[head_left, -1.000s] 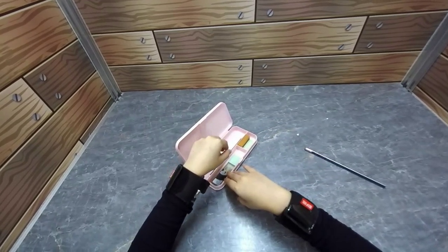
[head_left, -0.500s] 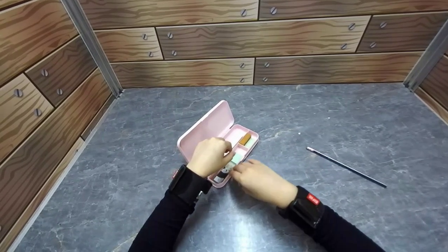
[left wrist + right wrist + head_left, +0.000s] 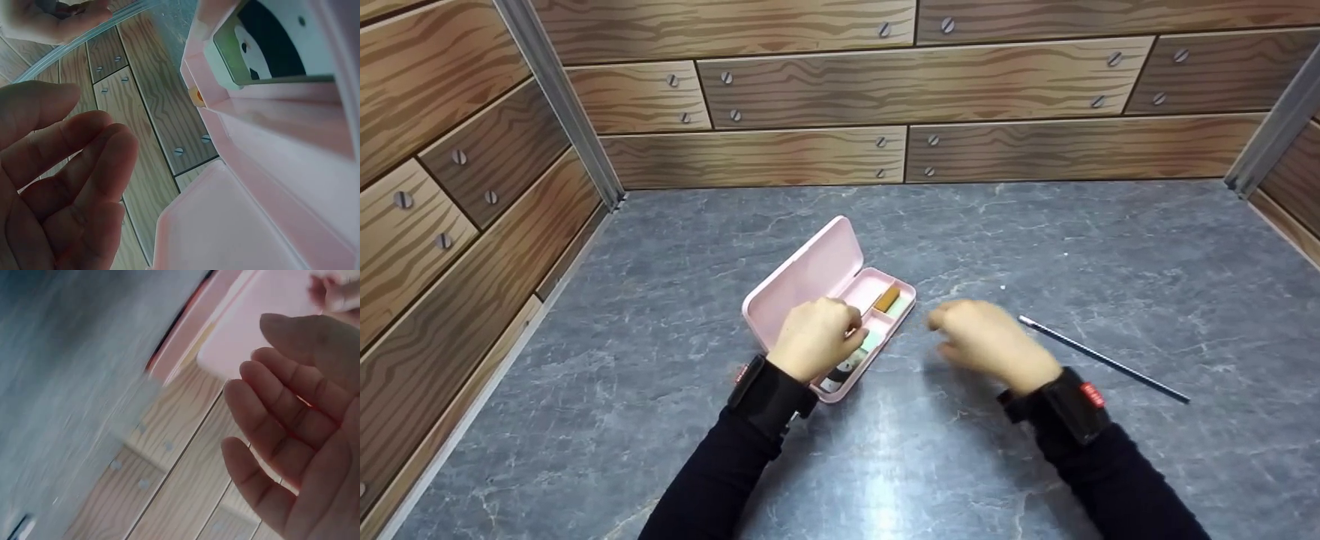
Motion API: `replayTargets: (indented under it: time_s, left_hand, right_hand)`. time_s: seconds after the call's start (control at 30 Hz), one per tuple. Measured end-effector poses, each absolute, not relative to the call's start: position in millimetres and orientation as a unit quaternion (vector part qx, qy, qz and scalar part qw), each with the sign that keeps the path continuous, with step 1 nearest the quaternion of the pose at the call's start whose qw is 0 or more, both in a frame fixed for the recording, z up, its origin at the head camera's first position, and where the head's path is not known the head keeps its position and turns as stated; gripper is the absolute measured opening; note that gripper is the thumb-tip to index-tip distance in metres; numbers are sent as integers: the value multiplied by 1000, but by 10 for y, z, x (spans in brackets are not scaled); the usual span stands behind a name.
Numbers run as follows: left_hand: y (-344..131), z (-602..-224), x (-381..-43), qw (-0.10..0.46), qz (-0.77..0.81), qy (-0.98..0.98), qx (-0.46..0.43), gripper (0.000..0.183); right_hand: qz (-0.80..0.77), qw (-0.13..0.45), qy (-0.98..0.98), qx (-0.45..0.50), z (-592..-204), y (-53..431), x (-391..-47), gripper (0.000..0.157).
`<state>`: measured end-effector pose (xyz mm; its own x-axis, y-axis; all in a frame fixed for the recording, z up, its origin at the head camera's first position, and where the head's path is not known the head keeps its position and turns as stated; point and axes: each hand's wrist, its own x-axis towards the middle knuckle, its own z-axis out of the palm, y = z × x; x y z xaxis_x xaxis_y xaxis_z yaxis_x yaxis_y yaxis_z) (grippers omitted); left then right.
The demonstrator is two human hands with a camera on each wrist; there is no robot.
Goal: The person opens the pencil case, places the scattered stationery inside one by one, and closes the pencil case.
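A pink pencil case [image 3: 814, 270] lies on the table with its lid raised. Over its near half hovers my left hand [image 3: 815, 339], fingers loosely curled and nothing in them. My right hand [image 3: 994, 341] is in the air between the case and a dark pencil [image 3: 1102, 358], its fingers slightly bent and holding nothing. Inside the case, a small orange-brown block [image 3: 887, 298] sits in the far compartment beside a pale green piece [image 3: 898, 306]. A flat item with a panda print [image 3: 275, 42] fills the near compartment, partly hidden by my left hand in the head view.
Grey marbled tabletop [image 3: 675, 300] surrounds the case. Wood-patterned panels [image 3: 810, 90] close off the back and both sides. A tiny white speck [image 3: 1003, 286] lies on the table to the right of the case.
My right hand has left the near right edge of the case and moved right and away from me, toward the pencil. The left hand stays over the case with little movement.
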<state>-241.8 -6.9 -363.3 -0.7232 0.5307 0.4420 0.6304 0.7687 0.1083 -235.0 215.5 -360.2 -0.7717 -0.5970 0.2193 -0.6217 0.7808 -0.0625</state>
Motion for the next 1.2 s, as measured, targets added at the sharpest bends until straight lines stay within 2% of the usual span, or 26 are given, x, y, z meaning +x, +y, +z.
replayTargets:
  time_s: [0.4, 0.9, 1.2]
  left_hand:
    - [-47, -3695, -2420, 194, -124, -920, -317, 16]
    - [-17, -3687, -2421, 186, -113, -922, -320, 12]
    - [-27, -3683, -2426, 177, -123, -922, -321, 11]
  right_hand:
    - [92, 35, -983, 152, -3484, 2900, -2490, 14]
    - [85, -13, -992, 94, -3601, 3178, -2520, 5]
    - [77, -69, -992, 67, -3653, 3288, -2528, 4]
